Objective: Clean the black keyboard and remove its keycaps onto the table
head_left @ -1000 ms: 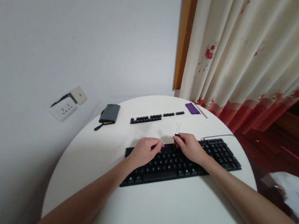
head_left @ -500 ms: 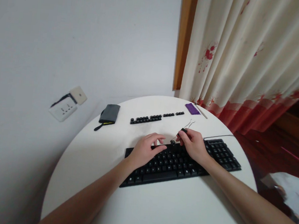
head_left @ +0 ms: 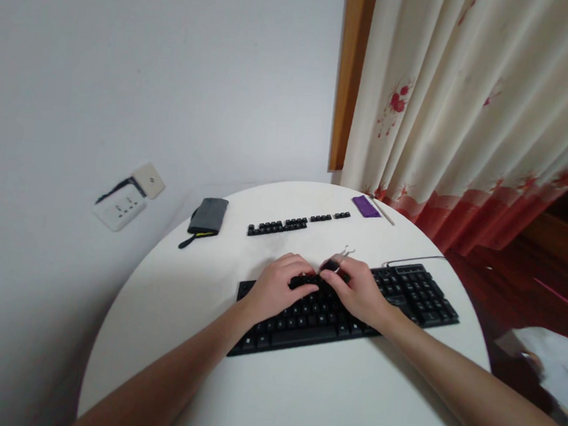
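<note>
Where half a second ago the right hand [head_left: 357, 290] held the clip [head_left: 333, 265] lifted and tilted above the keyboard [head_left: 406, 295], it has now come down onto the top row of keys, its fingers pinched shut on the clip's black body, wire handles poking up and to the right. The left hand [head_left: 277, 286] has closed in too: its fingers curl loosely over the keys, tips touching the keyboard just beside the clip, gripping nothing I can make out. Judging by that, the clip is being worked against a key there, with the left hand steadying.

Beyond the hands, bare tabletop [head_left: 296, 402] lies between keyboard and the row of loose keycaps [head_left: 283, 226]. A grey pouch [head_left: 208, 216] sits well to the left, a purple slip [head_left: 365, 206] near the far rim by the curtain [head_left: 473, 124]. The keyboard's right end nears the tabletop's edge.
</note>
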### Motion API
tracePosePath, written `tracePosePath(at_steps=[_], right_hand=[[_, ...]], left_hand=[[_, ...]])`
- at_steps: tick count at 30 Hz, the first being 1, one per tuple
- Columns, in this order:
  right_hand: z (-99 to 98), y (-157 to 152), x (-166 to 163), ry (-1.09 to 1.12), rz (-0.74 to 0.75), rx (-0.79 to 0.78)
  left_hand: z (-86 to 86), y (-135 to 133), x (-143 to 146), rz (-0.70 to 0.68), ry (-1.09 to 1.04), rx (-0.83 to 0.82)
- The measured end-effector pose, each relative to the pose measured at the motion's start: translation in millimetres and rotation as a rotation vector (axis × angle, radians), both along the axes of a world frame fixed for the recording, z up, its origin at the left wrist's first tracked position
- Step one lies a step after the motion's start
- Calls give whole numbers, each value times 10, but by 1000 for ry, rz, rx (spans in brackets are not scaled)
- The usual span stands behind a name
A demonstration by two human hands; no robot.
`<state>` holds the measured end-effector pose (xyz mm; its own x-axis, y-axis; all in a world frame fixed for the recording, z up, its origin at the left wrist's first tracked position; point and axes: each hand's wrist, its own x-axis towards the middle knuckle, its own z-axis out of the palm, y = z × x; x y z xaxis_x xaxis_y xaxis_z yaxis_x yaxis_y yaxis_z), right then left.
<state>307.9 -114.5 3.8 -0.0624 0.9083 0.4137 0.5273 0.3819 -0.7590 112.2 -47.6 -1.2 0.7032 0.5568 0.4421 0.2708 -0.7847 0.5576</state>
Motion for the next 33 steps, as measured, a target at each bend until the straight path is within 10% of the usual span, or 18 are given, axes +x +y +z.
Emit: tracePosePath(at_steps=[33], right_hand=[[-94, 16, -105, 112, -80, -44]], left_hand=[[-55, 13, 12, -70, -80, 142]])
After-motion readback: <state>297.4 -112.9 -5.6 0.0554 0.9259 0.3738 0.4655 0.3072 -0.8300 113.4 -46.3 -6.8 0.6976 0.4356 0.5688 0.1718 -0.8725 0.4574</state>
